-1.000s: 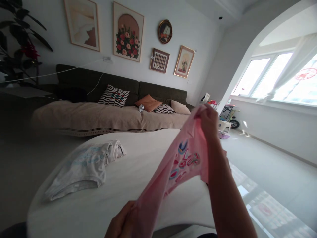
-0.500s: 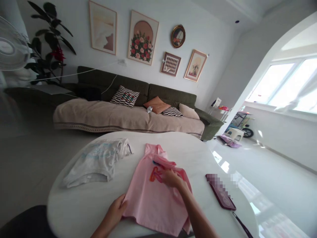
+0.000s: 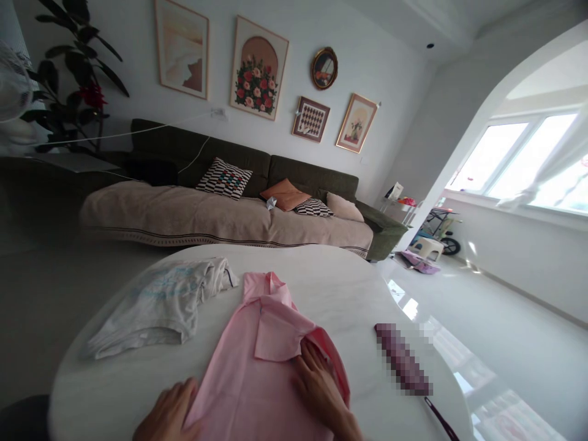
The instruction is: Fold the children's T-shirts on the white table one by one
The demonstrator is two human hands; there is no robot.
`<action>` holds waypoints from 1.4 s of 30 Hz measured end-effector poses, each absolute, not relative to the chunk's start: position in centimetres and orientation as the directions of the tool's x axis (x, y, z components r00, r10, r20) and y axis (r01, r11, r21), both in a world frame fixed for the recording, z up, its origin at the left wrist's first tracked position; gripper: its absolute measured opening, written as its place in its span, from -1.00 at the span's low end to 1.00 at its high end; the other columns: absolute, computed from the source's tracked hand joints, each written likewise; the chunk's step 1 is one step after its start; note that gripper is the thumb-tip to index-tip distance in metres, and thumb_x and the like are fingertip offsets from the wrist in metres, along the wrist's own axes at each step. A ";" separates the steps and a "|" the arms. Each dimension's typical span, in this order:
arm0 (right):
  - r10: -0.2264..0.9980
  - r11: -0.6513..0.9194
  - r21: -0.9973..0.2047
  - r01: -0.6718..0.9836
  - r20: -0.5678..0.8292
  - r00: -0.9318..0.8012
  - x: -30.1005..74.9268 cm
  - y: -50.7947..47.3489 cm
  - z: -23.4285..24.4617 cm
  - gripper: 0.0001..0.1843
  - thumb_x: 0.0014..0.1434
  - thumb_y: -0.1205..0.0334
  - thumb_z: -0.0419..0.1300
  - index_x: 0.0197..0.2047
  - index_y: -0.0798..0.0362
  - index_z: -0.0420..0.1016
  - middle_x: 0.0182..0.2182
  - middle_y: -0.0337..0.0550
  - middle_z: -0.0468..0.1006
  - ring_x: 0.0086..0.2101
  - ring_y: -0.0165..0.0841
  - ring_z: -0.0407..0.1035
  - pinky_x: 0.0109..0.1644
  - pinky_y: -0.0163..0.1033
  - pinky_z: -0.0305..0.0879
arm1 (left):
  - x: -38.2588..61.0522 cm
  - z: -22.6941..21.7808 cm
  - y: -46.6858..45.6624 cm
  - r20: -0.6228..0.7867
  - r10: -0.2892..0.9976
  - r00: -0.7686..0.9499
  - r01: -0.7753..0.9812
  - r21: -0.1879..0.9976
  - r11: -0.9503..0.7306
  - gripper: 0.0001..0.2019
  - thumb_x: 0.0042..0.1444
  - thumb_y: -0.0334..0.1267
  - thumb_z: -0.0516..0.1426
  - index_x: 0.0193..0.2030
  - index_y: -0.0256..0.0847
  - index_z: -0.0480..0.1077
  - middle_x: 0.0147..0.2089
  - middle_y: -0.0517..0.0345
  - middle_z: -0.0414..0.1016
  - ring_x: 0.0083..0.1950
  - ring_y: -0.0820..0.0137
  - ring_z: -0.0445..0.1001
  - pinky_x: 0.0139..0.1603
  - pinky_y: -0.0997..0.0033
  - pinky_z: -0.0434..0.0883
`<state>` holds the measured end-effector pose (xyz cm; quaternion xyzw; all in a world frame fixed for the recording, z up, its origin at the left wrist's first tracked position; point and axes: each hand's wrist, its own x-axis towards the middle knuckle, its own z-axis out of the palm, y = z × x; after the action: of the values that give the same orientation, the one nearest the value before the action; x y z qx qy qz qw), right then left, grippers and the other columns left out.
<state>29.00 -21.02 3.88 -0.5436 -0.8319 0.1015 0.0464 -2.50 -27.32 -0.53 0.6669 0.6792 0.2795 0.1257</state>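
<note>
Cloth-arranging, I judge, is the step: pink fabric shirt (image 3: 243, 373) on the white rounded table (image 3: 340, 285), left hand (image 3: 168, 411) at its edge, grip unclear, right hand (image 3: 316, 384) spread flat on it, smoothing called for next.

your table (image 3: 344, 291) bears a pink shirt (image 3: 243, 373). left of it you have a grey shirt (image 3: 172, 300), right a pixelated maroon item (image 3: 404, 361).

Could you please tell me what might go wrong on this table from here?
The right hand rests beside a raised edge of the pink garment, so that fabric might crease. The left hand at its side could tug it askew. The maroon item near the edge of the white table might get knocked off.
</note>
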 end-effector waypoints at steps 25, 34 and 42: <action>0.952 -0.187 -0.188 0.964 0.206 0.225 34.8 -10.5 3.9 -0.37 0.18 0.00 -0.21 0.28 0.01 -0.18 0.26 -0.01 -0.12 0.21 -0.14 -0.20 0.10 0.04 0.01 | 4.5 -1.5 -20.1 0.205 0.962 0.180 0.943 0.242 -0.228 -0.46 0.14 0.00 -0.09 0.25 0.16 -0.16 0.33 0.29 -0.15 0.32 0.12 -0.20 0.22 -0.06 -0.17; 0.955 -0.282 -0.369 0.886 -0.022 0.295 37.8 -21.7 1.0 -0.65 0.12 0.08 -0.16 -0.47 0.02 0.36 -0.48 -0.06 0.51 -0.41 -0.27 0.41 -0.37 -0.26 0.23 | 4.9 -0.9 -19.0 0.198 0.964 0.180 0.949 0.225 -0.223 -0.47 0.11 -0.01 -0.08 0.24 0.07 -0.03 0.33 0.18 -0.10 0.32 0.07 -0.21 0.20 -0.11 -0.17; 0.826 -0.504 -0.288 0.814 0.116 0.552 42.4 -21.4 5.0 -0.60 0.13 0.10 -0.17 -0.17 0.06 0.40 -0.27 0.02 0.50 -0.30 -0.22 0.41 -0.32 -0.22 0.25 | 5.4 0.4 -18.8 0.164 0.972 0.170 0.951 0.231 -0.205 -0.48 0.10 -0.05 -0.08 0.23 0.01 0.04 0.32 0.12 -0.07 0.32 0.06 -0.19 0.19 -0.12 -0.18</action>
<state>42.38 -21.44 5.00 -0.8670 -0.4728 0.0183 0.1563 5.43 -18.77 0.37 0.7638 0.6294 0.1383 0.0373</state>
